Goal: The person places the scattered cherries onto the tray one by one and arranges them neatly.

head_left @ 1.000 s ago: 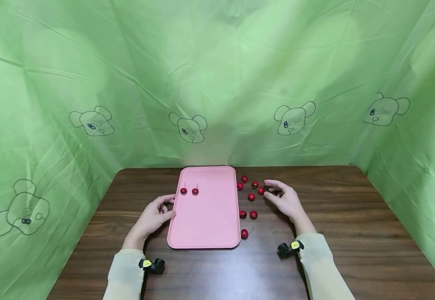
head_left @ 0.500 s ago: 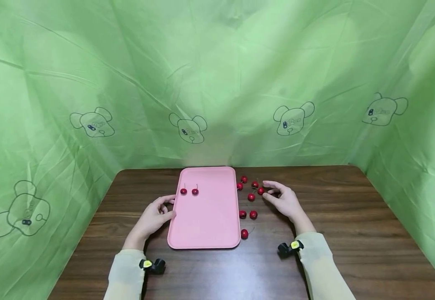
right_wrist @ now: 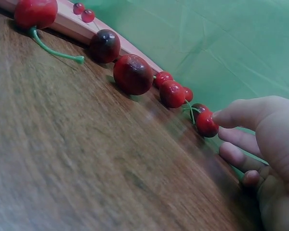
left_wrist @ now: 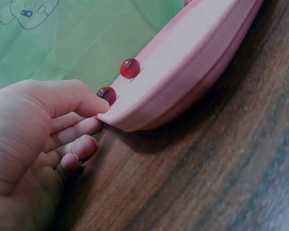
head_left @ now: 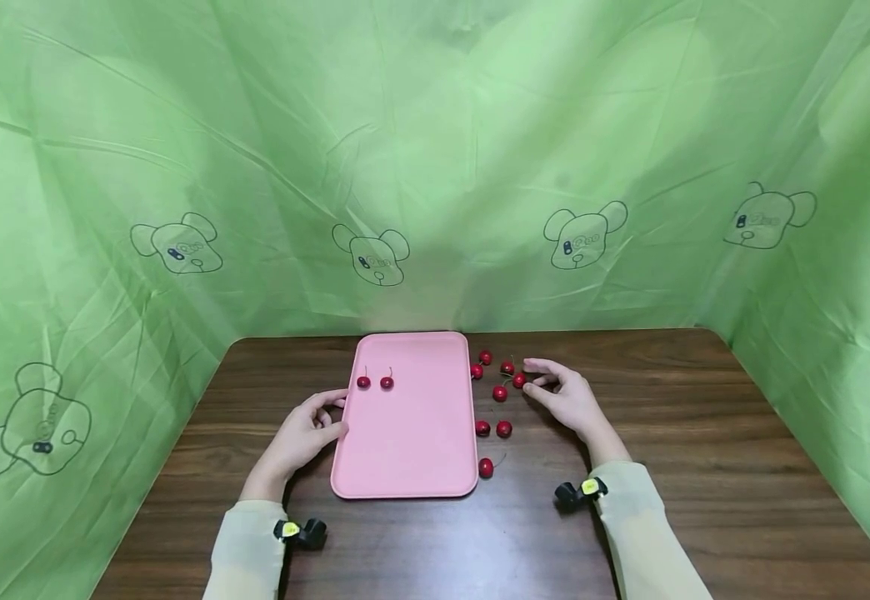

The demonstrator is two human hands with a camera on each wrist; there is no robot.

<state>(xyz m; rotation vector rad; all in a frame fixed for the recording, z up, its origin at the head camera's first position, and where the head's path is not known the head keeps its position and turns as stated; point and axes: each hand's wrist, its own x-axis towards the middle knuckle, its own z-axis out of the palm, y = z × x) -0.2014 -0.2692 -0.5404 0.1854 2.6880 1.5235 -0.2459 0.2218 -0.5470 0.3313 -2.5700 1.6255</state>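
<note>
My left hand (head_left: 302, 433) pinches the left rim of a pink tray (head_left: 412, 442); in the left wrist view the thumb (left_wrist: 82, 98) lies on the rim and the other fingers curl below. Two red cherries (head_left: 363, 382) with upright stems sit on the tray near that rim. My right hand (head_left: 570, 400) reaches to a cherry (right_wrist: 207, 124) at the right end of a loose group. Its thumb tip (right_wrist: 221, 117) is right at that cherry, with the index finger held apart from the thumb. Several more cherries (head_left: 500, 393) lie along the tray's right side.
The brown wooden table (head_left: 705, 467) is enclosed at back and sides by a green cloth (head_left: 465, 167) with printed mouse heads. The nearest loose cherry (head_left: 486, 467) lies by the tray's front right corner. Each wrist wears a small black camera (head_left: 570, 496).
My right hand has moved slightly left, its fingertips closer to the cherry. The left hand stays at the tray rim. The head view has shifted a little.
</note>
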